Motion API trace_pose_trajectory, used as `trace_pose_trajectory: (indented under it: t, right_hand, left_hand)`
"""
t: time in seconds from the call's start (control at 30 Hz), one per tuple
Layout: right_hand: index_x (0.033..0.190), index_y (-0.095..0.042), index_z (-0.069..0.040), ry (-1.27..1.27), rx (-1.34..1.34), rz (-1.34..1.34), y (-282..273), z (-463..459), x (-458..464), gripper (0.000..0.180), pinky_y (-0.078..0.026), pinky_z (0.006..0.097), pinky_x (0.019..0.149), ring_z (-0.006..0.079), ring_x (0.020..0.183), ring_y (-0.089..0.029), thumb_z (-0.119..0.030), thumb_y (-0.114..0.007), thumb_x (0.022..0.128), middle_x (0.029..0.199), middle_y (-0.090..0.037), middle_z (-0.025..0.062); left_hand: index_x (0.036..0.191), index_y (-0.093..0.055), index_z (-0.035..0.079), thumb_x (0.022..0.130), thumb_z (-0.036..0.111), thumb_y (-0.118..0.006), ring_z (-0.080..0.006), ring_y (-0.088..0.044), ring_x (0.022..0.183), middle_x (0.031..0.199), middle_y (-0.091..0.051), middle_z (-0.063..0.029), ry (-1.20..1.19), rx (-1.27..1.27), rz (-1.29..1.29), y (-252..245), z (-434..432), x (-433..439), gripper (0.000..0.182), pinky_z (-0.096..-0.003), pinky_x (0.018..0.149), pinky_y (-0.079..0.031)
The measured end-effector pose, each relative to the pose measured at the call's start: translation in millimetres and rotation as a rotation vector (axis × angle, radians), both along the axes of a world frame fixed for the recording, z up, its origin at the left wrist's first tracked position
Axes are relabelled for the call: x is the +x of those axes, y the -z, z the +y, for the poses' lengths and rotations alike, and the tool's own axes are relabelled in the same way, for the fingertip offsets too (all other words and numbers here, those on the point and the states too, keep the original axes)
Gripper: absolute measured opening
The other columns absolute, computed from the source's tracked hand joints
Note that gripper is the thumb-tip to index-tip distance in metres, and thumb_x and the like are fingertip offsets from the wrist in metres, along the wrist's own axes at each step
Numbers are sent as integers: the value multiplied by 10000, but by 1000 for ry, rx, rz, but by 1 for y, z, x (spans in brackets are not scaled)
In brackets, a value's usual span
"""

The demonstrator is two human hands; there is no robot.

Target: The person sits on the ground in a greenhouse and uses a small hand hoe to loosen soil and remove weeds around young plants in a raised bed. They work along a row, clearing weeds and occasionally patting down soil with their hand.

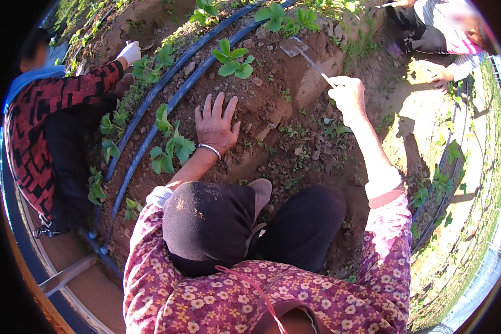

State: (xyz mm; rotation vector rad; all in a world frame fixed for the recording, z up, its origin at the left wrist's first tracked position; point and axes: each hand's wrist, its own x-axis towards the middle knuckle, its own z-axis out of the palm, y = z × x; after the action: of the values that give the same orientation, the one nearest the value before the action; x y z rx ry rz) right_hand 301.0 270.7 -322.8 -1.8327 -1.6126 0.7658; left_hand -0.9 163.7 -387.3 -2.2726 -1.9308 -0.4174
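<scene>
My left hand (218, 125), a bangle at its wrist, lies with spread fingers on the brown soil of the raised bed (183, 137). Leafy strawberry-like plants (179, 148) grow just beside its wrist. My right hand (347, 98) is closed around the handle of a small hoe (313, 64). The flat metal blade of the hoe rests at the soil near the upper middle, right of a young plant (234, 60). Small weeds (290, 131) grow on the slope between my hands.
Two dark drip hoses (173, 100) curve along the bed. At the left crouches a person in a red and black sweater (62, 96) with a white glove. Another person (438, 33) is at the upper right. More planted rows (442, 179) run down the right side.
</scene>
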Motion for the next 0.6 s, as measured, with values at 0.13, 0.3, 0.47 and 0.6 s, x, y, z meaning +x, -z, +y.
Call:
trace_pose_trajectory:
  t: [0.13, 0.3, 0.47, 0.6]
  right_hand:
    - [951, -670, 8, 6, -155, 220, -11, 9, 0, 263, -289, 212, 353, 44, 397, -390, 54, -600, 701, 584, -544, 6]
    - [961, -658, 29, -43, -168, 262, -18, 22, 5, 254, -287, 213, 355, 44, 392, -374, 16, -600, 714, 555, -490, -18]
    - [961, -669, 5, -49, -115, 217, 2, 12, -4, 266, -322, 225, 369, 57, 413, -411, 29, -613, 702, 617, -579, 16]
    - [876, -698, 3, 2, -76, 210, 11, 4, -17, 261, -480, 264, 546, 130, 597, -599, 10, -645, 621, 740, -679, 81]
  left_hand:
    - [1317, -446, 222, 703, 321, -685, -347, -351, 1256, 1346, -406, -108, -12, -10, 20, -1, -3, -4, 666, -559, 984, -294]
    - [1319, -448, 218, 703, 309, -685, -352, -351, 1255, 1351, -393, -110, -3, 1, 16, 0, 0, 0, 666, -553, 995, -289]
    - [1324, -443, 219, 707, 316, -684, -350, -342, 1263, 1354, -392, -108, -11, -16, 21, 1, -2, 0, 669, -553, 1001, -285]
    - [1318, -445, 222, 698, 319, -686, -345, -347, 1258, 1355, -394, -104, -12, -5, 15, 1, -1, -3, 672, -554, 995, -286]
